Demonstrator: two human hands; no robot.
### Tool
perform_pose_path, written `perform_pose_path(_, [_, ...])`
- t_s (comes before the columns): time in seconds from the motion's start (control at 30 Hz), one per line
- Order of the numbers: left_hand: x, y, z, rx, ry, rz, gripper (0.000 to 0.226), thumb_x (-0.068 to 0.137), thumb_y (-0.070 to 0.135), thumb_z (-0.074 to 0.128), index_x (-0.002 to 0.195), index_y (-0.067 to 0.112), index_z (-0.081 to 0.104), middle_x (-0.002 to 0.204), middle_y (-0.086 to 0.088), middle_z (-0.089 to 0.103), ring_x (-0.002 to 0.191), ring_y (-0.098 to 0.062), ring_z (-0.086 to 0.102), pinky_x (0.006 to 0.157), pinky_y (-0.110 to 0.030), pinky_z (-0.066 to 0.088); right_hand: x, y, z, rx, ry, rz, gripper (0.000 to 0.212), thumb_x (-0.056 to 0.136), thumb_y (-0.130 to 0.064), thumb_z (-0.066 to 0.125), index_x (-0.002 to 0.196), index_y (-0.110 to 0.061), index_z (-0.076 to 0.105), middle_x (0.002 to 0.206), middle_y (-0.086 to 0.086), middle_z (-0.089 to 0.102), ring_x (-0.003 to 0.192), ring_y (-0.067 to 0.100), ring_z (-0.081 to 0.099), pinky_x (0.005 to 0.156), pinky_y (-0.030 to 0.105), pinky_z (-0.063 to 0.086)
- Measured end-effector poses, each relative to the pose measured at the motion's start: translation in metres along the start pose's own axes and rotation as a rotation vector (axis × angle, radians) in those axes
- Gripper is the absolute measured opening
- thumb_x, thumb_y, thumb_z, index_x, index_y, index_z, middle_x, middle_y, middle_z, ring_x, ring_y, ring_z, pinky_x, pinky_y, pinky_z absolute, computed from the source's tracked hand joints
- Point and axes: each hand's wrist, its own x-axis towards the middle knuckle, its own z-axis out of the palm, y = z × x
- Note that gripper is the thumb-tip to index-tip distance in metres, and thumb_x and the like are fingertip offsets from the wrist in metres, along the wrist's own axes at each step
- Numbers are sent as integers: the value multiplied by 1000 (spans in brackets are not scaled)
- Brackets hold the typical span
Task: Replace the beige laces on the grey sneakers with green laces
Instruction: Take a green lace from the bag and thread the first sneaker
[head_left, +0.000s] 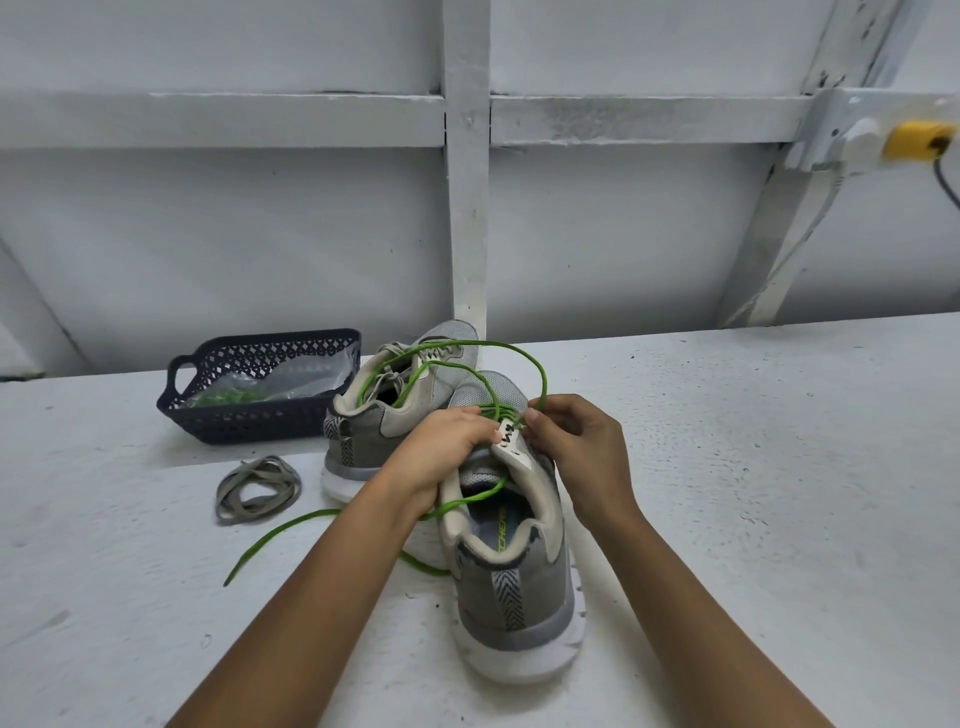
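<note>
Two grips: left fingers (475, 415) hold the sneaker (519, 587) tongue (511, 448), right fingers (536, 415) beside them pinch the limp, light lace (542, 374); best taken near its tip.

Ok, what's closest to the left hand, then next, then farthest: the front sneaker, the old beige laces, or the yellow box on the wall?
Head view:
1. Front sneaker: the left hand holds it.
2. Beige laces: on the table, to its left.
3. Yellow box: up on the back wall, far right.
</note>
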Motion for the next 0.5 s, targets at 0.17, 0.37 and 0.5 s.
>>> perform_pose_path(0.17, [0,0,-1,4,8,10,18,85,-8,53,98,-2,64,138,-11,46,82,-2,54,63,-10,46,-1,-1,0,-13,-5,-13,17,82,-7,70,75,-22,68,78,6,72,75,20,67,83,46,56])
perform_pose_path(0.37, [2,-2,-2,11,13,8,22,86,-7,53,105,-6,64,140,-12,45,82,-1,54,62,-7,46,-4,-6,1,-56,-5,-54,16,82,-7,69,76,-21,67,74,1,70,72,15,65,79,39,56])
perform_pose_path(0.5, [1,-2,-2,13,13,12,23,86,-7,53,106,-7,64,139,-12,45,82,0,53,60,-6,46,-4,-6,0,-36,16,-57,15,83,-7,68,77,-21,67,76,3,71,74,18,66,79,39,57])
